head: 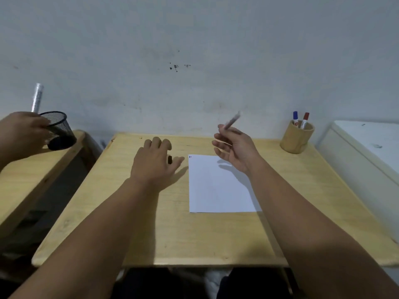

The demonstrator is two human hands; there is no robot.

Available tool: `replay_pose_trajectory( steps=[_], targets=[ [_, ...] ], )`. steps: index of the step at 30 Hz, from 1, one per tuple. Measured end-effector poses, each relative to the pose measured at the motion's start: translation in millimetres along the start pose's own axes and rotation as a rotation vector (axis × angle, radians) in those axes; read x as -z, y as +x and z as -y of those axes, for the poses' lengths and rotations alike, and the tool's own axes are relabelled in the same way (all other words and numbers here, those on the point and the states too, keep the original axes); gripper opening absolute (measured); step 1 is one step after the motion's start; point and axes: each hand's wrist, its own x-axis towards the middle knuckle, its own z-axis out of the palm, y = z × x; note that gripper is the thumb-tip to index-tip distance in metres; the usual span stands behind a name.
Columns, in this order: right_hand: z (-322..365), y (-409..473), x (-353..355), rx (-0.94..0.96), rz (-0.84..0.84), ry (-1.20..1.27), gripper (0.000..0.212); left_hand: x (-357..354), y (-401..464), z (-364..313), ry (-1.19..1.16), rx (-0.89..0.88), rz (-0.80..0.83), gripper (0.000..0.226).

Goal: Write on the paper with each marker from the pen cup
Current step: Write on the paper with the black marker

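Note:
A white sheet of paper (220, 190) lies on the wooden desk (164, 234), with tiny blue and red marks at its top left corner (190, 156). My right hand (235, 147) hovers above the paper's far edge and grips a blurred marker (232, 120) that points up and to the right. My left hand (156, 162) rests on the desk just left of the paper, its fingers curled around a small dark cap (170, 159). At the desk's far right corner stands a wooden pen cup (296, 139) with a blue marker (295, 118) and a red marker (305, 119) upright in it.
On a second desk to the left, another person's hand (21, 134) holds a black mesh cup (59, 130), and a silvery tube (37, 98) sticks up behind it. A white cabinet (367, 147) stands to the right. The wall is right behind the desk.

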Motion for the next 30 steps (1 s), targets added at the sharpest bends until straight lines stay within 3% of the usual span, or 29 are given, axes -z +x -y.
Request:
replay_pose_trajectory(
  steps=[2,6,9,12,14,19,25,30],
  targets=[
    [-1.0,-1.6,-5.3,0.021,-0.093,-0.062,0.022,10.9,-14.0,-6.4,-0.100,-0.110,0.009,0.053],
    [-3.2,-5.2,-20.1,0.068,-0.233,-0.106,0.025,25.2,-33.3,-13.8,-0.176,-0.152,0.270,0.078],
    [-8.5,-5.6,-32.3,0.077,-0.244,-0.202,0.012,29.8,-44.5,-16.4,-0.207,-0.100,0.396,0.093],
    [-19.3,-1.0,-38.7,0.097,-0.193,-0.336,0.015,29.7,-53.5,-15.8,-0.233,0.000,0.565,0.119],
    [-26.8,5.1,-40.8,0.112,-0.183,-0.419,0.016,24.9,-57.7,-15.7,-0.237,-0.009,0.579,0.125],
    [-46.5,25.2,-43.8,0.152,-0.216,-0.477,0.042,10.7,-60.5,-16.4,-0.151,-0.065,0.559,0.128],
    [-65.7,37.3,-39.5,0.150,-0.208,-0.348,0.043,9.9,-61.9,-16.5,-0.096,-0.058,0.574,0.130],
    [-81.7,45.7,-32.4,0.194,-0.300,-0.409,0.037,12.5,-63.7,-19.8,-0.035,0.020,0.558,0.139]
  ],
)
